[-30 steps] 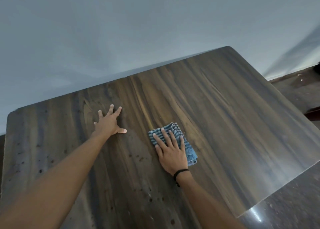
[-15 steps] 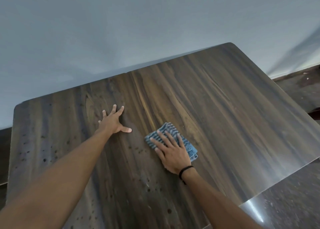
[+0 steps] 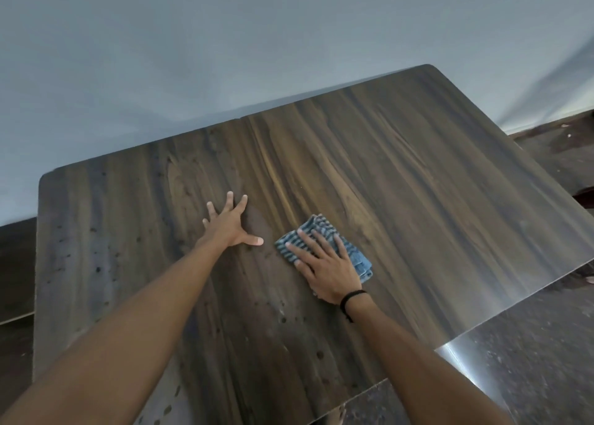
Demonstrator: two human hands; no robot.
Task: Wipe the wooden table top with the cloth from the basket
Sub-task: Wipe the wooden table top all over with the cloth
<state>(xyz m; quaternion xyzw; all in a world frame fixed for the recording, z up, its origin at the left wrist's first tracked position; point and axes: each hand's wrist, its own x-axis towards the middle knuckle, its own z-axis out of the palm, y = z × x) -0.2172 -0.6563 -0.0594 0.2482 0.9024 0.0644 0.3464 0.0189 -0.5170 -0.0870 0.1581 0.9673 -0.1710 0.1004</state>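
I am in the wiping step. My right hand (image 3: 324, 263) lies flat on the small blue striped folded cloth (image 3: 361, 262). Its fingers (image 3: 308, 239) are straight and spread, pressing the cloth down, not curled round it. The cloth sits near the middle of the dark brown wooden bench (image 3: 418, 183), a bit toward the right. My left hand (image 3: 229, 228) is flat on the bare wood just beside the cloth, spread wide and holding nothing. I think it props me up. Lots of little dark spots show on the left and near parts of the bench, so I think much is left to wipe. Next I should push the cloth over those spots, pressing down so it does not bunch up, and lift my left hand out of the way. The basket is not in view. A thin black band (image 3: 352, 296) is on my right wrist. I see no words, labels or brand names anywhere.
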